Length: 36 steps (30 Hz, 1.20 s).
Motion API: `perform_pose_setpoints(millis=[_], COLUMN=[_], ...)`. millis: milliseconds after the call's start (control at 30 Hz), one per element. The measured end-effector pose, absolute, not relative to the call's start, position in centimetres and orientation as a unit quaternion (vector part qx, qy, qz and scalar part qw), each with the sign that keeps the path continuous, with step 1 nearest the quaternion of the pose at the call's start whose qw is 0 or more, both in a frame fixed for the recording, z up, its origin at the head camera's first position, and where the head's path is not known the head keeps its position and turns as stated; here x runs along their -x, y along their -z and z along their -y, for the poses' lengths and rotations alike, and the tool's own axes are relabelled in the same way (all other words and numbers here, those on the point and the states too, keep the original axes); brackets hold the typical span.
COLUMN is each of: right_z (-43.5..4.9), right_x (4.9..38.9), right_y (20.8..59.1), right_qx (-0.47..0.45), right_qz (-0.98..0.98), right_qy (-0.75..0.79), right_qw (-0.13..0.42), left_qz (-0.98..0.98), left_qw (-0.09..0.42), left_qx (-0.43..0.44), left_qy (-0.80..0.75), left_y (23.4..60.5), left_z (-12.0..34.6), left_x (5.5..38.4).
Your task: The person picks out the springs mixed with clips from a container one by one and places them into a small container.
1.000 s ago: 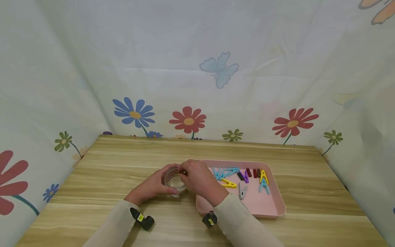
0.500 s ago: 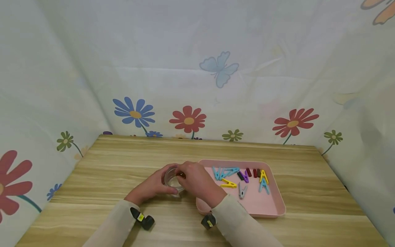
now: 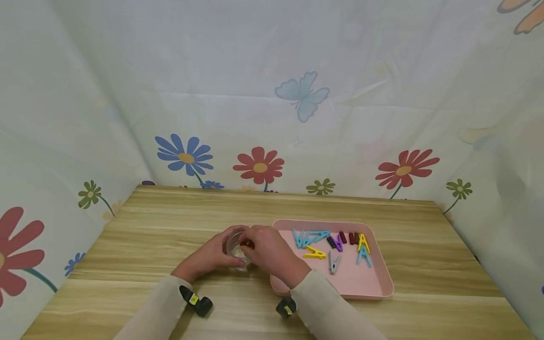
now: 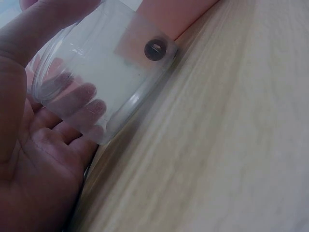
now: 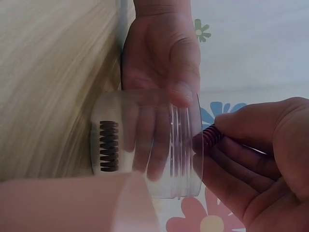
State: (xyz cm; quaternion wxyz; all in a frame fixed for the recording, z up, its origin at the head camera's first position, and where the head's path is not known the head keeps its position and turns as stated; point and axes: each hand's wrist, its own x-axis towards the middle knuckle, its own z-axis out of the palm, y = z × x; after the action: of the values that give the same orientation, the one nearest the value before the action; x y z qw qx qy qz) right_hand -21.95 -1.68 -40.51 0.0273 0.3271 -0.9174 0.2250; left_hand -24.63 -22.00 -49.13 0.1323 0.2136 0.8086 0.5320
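My left hand grips a clear plastic jar, fingers round its far side and thumb on the near side. The jar stands on the table. Inside it, at the bottom, lies a dark coil spring; the left wrist view shows this spring end-on through the wall. My right hand is at the jar's open mouth. Between thumb and fingers it pinches a dark red coil spring, its tip right at the rim in the right wrist view. The head view mostly hides this spring behind the fingers.
Right of the jar, partly under my right forearm, is a pink tray. It holds blue clothespins, yellow clothespins, a purple clothespin, a grey clothespin and several dark springs. A flowered curtain hangs behind.
My right hand has shifted slightly down and toward me over the jar's mouth, still pinching the spring. The left hand and the jar have stayed put.
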Motion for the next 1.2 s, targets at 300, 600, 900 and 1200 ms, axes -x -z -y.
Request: perform_pose_setpoints(millis=[300, 600, 900, 1200], right_z=[1.88, 1.75, 1.74, 1.62], right_x=[21.93, 21.96, 21.97, 22.04], right_y=[40.87, 41.03, 41.01, 41.13], right_qx=[-0.327, -0.339, -0.34, -0.349], right_qz=[0.918, 0.915, 0.913, 0.91], right_qy=[-0.226, -0.219, -0.227, -0.222], right_qw=[0.013, 0.02, 0.01, 0.026], left_qz=[-0.804, -0.808, -0.806, -0.801], left_qw=[0.14, 0.143, 0.146, 0.145], left_qx=[-0.212, -0.198, -0.195, -0.205], left_qy=[-0.537, -0.537, -0.54, -0.543], left_y=[49.21, 48.97, 48.9, 49.04], left_z=[22.02, 21.87, 21.83, 21.95], left_x=[24.64, 24.62, 24.56, 24.61])
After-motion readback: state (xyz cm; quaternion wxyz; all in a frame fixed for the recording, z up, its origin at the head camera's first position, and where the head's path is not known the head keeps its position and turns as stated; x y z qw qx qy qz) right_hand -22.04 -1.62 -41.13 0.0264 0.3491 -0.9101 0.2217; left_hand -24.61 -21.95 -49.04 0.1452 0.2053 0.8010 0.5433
